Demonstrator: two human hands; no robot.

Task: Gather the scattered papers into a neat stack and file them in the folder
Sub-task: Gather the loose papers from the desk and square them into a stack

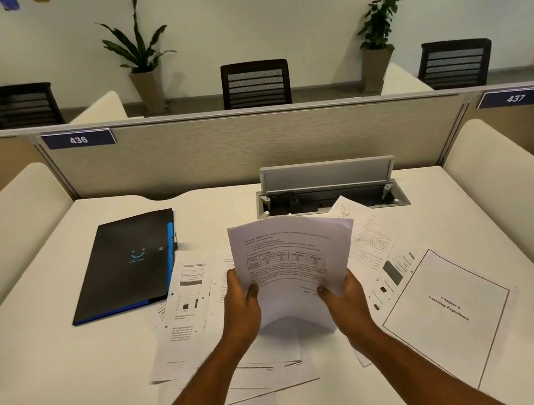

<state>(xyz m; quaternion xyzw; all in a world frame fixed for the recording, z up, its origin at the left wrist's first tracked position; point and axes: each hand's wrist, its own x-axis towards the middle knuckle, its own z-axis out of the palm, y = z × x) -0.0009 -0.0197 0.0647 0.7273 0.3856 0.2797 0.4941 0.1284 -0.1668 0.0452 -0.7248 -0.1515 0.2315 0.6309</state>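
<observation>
From the head view, the danger is the bundle [293, 260] I'm holding: the sheets bow and splay at the bottom, so I judge one could slip out onto the loose papers [187, 304] on the desk [61, 389] if my pinch loosens. Knocking it square over that litter might also drag sheets askew. My left hand [241, 305] grips the bundle's lower left edge, thumb on the front; my right hand [340, 295] pinches its lower right corner. Both forearms reach forward, raised above the desk. The folder [126, 265] lies closed, left of the bundle; a bordered title page [448, 310] lies to its right.
</observation>
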